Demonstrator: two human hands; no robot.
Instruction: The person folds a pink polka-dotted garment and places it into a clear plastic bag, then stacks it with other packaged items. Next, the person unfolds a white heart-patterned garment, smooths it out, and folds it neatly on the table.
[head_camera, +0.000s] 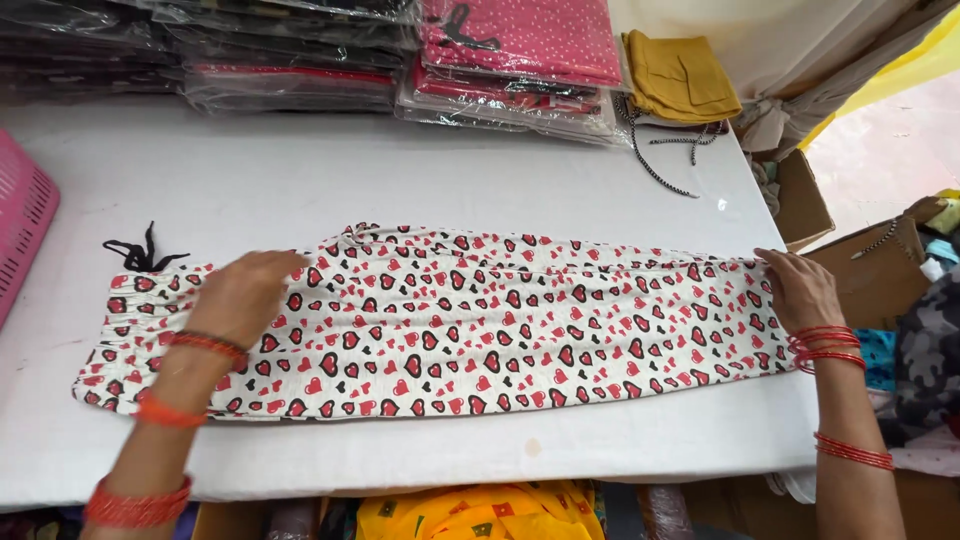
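A pair of white trousers (480, 330) printed with red and black hearts lies flat and lengthwise across the white table (400, 170). Its black drawstring (140, 255) pokes out at the left waist end. My left hand (245, 295) rests palm down on the fabric near the waist, fingers spread. My right hand (798, 290) pinches the leg hem at the right end of the garment. Red bangles circle both wrists.
Stacks of clear-bagged garments (290, 60) and a pink dotted pack (520, 40) line the far edge, beside mustard folded cloth (680, 75). A pink basket (20, 220) sits at left. Cardboard boxes (870, 270) stand at right. Yellow cloth (470, 510) lies below the near edge.
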